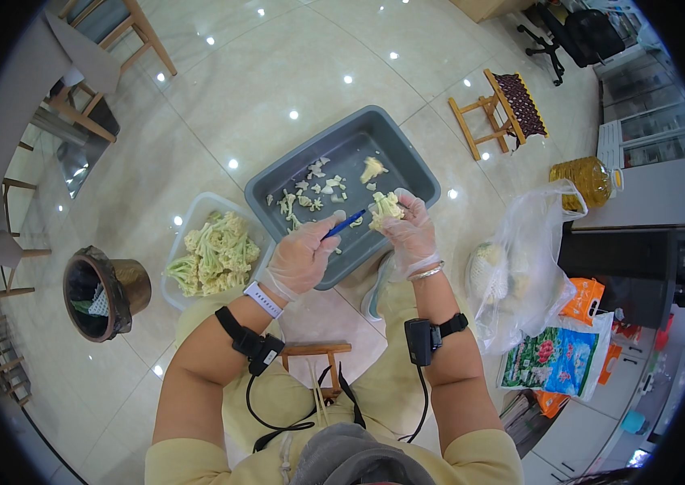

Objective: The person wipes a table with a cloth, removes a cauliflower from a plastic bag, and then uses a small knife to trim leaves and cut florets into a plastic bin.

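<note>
My left hand (303, 254), in a clear plastic glove, grips a slim blue tool (345, 223), which looks like a small knife. The tool's tip points at a cauliflower floret (386, 209) pinched in the gloved fingers of my right hand (410, 236). Both hands are over the near part of a grey plastic tub (351, 139). Inside the tub lie small cauliflower pieces (317, 188) and a larger pale chunk (373, 168). Left of it, a translucent plastic container (176, 245) holds a heap of cauliflower florets (221, 251).
A bin (88, 291) with a dark liner stands at the left. On the right are a clear plastic bag (512, 267) with cauliflower in foam netting, an oil jug (582, 180), and a printed bag (555, 357). A folding stool (503, 115) stands beyond the tub, on tiled floor.
</note>
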The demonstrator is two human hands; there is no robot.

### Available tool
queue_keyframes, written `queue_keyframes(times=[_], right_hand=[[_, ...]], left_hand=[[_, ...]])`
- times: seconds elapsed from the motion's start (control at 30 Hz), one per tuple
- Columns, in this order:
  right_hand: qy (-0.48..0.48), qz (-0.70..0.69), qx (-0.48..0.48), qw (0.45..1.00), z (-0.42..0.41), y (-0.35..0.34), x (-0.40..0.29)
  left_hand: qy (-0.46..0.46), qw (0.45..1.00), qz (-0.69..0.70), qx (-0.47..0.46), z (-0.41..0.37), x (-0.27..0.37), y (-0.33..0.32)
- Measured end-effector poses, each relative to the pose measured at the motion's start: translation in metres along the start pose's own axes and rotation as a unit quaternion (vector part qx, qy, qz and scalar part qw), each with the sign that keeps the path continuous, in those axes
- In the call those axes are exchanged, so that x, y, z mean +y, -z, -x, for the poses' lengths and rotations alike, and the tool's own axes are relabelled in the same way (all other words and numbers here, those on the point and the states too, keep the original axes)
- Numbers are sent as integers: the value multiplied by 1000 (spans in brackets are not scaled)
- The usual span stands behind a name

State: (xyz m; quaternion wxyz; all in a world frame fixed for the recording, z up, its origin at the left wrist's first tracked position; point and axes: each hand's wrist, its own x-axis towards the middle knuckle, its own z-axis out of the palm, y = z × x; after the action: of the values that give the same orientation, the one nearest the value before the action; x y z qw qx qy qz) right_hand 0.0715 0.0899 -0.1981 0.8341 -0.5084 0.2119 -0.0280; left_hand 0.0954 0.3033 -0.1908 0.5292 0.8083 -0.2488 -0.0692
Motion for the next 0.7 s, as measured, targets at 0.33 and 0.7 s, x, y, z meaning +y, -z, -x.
queue_keyframes(times=[0.33,0.7], right_hand=[[-29,-83,-24,996,3,-7,1],[-19,-172,-17,985,3,9,5]], left_hand=[[22,998,-52,-38,2,4,-2],[91,976,-187,-66,-2,-10,-2]])
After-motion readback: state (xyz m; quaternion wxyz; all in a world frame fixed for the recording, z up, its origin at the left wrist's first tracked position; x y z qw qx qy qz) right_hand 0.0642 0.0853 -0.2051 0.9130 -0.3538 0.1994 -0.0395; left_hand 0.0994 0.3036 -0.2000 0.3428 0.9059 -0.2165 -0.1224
